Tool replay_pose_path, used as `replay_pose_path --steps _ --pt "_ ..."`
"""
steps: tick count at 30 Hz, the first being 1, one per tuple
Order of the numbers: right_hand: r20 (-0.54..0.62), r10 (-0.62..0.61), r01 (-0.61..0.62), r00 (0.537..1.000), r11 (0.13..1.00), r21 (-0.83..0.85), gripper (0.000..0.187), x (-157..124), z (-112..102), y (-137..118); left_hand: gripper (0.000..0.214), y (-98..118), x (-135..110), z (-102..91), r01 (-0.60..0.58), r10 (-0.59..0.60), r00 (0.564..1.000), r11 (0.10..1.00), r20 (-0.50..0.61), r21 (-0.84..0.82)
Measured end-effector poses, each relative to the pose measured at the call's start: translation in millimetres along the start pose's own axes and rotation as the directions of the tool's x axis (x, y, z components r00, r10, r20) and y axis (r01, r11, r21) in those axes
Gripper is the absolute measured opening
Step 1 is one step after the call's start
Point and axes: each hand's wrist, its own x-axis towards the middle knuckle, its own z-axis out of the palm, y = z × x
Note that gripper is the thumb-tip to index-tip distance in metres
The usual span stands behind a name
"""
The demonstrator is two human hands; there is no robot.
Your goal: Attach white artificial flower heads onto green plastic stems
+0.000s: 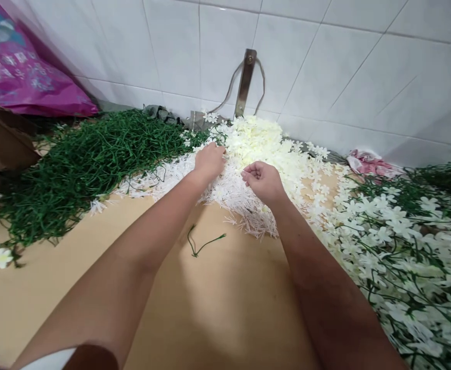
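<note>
My left hand (210, 163) reaches to the far side of the heap, fingers curled down among the white pieces; what its fingertips hold is hidden. Beside it, my right hand (263, 181) is closed in a pinch above the pile, with anything between thumb and finger too small to name. Under and between both hands lie thin white stamen-like pieces (244, 210). Behind them rises a mound of cream artificial flower petals (256, 136). Closer to me, a single forked green plastic stem (196, 252) rests on the tan tabletop (217, 308).
A large heap of green stems (105, 159) spreads at left, near a cardboard box (5, 139) and a pink bag (36, 77). Assembled white flowers on stems (402, 267) cover the right side. Against the tiled wall stands a metal bracket (245, 82) with a cord loop.
</note>
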Motion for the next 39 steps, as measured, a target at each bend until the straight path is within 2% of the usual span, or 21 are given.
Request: replay_pose_path --steps 3,6,8,11,14,16,18,21,25,28,31,34,39 --pt "-0.002 -0.017 0.017 1.0 0.999 -0.029 0.009 1.5 -0.9 2.5 0.016 -6.3 8.3 0.3 0.022 -0.026 0.999 0.996 -0.044 -0.089" --pt "-0.028 -0.096 0.094 0.995 0.993 -0.069 0.007 3.3 0.5 2.1 0.008 -10.0 7.3 -13.9 0.114 -0.158 0.983 0.926 -0.094 -0.359" --pt "-0.035 -0.152 0.149 0.988 0.987 -0.063 0.007 2.8 2.0 -1.5 0.005 -8.6 -1.8 -26.1 0.204 -0.272 0.962 0.781 -0.028 -0.59" --pt "-0.043 -0.222 0.221 0.974 0.975 -0.016 0.005 -2.3 5.3 -12.4 0.002 -3.4 -29.1 -40.3 0.343 -0.36 0.915 0.455 0.183 -0.822" --pt "-0.021 -0.271 0.272 0.962 0.962 0.016 0.004 -12.3 11.3 -25.8 0.007 -0.3 -62.6 -46.5 0.465 -0.358 0.85 0.165 0.387 -0.87" --pt "0.015 -0.304 0.304 0.952 0.953 0.0 0.003 -20.3 16.7 -33.1 0.01 -0.3 -81.7 -47.9 0.516 -0.353 0.809 0.046 0.47 -0.855" --pt "0.052 -0.33 0.332 0.943 0.943 -0.035 0.003 -27.8 22.3 -38.3 0.013 -1.2 -96.1 -48.7 0.543 -0.349 0.783 -0.022 0.516 -0.839" --pt "0.103 -0.34 0.351 0.935 0.929 -0.114 0.005 -35.7 29.3 -41.6 0.016 -3.6 -110.1 -48.0 0.554 -0.35 0.771 -0.042 0.532 -0.831" --pt "0.165 -0.348 0.38 0.923 0.893 -0.24 0.01 -38.3 35.4 -38.7 0.014 -9.8 -118.3 -40.1 0.538 -0.332 0.792 -0.02 0.513 -0.843" --pt "0.208 -0.366 0.416 0.907 0.854 -0.314 0.013 -37.1 38.8 -32.7 0.014 -15.2 -118.7 -32.6 0.524 -0.318 0.8 -0.042 0.508 -0.851" --pt "0.233 -0.38 0.443 0.895 0.818 -0.367 0.015 -35.9 41.1 -26.7 0.015 -18.6 -116.7 -29.3 0.531 -0.33 0.789 -0.059 0.519 -0.845" --pt "0.254 -0.382 0.456 0.889 0.796 -0.398 0.016 -36.2 42.4 -25.2 0.015 -19.8 -114.7 -29.1 0.545 -0.336 0.781 -0.049 0.527 -0.837" --pt "0.29 -0.392 0.487 0.873 0.731 -0.478 0.018 -41.6 45.7 -31.5 0.013 -21.9 -114.9 -27.3 0.542 -0.294 0.8 -0.021 0.523 -0.84"
